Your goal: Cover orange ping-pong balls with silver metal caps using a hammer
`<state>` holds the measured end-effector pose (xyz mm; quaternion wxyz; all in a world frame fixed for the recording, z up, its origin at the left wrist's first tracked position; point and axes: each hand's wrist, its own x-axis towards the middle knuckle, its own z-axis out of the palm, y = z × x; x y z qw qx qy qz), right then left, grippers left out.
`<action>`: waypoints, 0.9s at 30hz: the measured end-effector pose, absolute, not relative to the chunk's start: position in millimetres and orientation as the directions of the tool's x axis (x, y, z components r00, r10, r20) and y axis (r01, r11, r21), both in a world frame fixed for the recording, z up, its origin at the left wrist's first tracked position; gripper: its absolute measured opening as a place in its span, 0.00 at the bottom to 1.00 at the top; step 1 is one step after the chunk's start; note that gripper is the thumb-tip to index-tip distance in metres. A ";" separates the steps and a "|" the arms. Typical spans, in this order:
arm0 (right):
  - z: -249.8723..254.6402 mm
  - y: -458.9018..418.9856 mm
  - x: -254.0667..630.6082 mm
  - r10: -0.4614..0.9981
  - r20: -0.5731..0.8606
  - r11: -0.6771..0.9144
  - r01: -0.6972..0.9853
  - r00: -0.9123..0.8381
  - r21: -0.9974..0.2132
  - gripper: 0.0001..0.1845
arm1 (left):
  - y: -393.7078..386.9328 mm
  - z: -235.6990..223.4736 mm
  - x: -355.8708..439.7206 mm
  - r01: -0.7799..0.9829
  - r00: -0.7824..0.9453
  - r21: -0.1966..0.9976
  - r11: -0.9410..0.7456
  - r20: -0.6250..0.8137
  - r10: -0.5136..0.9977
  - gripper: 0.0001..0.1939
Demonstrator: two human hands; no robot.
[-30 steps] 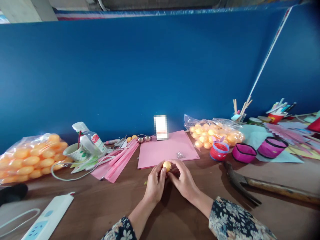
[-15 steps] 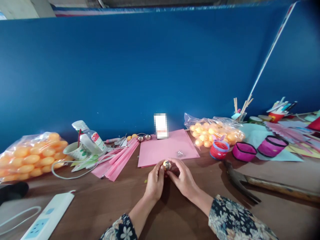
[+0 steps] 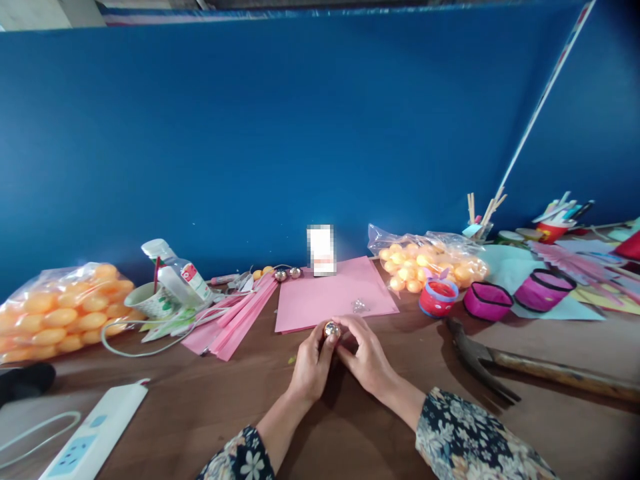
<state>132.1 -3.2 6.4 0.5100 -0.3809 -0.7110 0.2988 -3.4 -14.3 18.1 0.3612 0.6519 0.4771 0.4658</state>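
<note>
A small shiny ball (image 3: 332, 330), silvery and gold-tinted, sits between my hands just in front of the pink paper sheets (image 3: 325, 300). My left hand (image 3: 311, 363) is closed on it, with the thumb on its near side. My right hand (image 3: 367, 360) curls in from the other side, its fingertips at the ball. The right fingers partly hide one another. A little pile of tiny clear or silvery pieces (image 3: 360, 305) rests on the pink sheets. Two similar silver balls (image 3: 288, 274) lie at the sheets' back left corner.
Bags of orange balls stand at left (image 3: 65, 313) and right (image 3: 425, 261). A claw hammer (image 3: 540, 365) lies right, below a red cup (image 3: 439, 298) and purple fabric rings (image 3: 487, 301). Pink strips (image 3: 243, 313), a bottle (image 3: 187, 277) and a power strip (image 3: 95, 433) are left.
The ball has turned between my fingers: its yellowish left side no longer shows, and the shiny face points more toward me. My hands stay nearly in place.
</note>
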 end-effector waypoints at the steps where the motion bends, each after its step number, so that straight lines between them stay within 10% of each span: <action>1: 6.3 -3.1 132.1 0.847 0.494 0.530 0.238 -0.195 -0.814 0.24 | -14.1 18.0 -3.5 0.292 0.109 0.914 -0.281 0.260 0.960 0.18; 27: 7.4 -4.1 132.3 0.841 0.513 0.541 0.309 -0.172 -0.782 0.24 | -14.2 15.5 -2.5 0.334 0.085 0.909 -0.249 0.234 0.968 0.19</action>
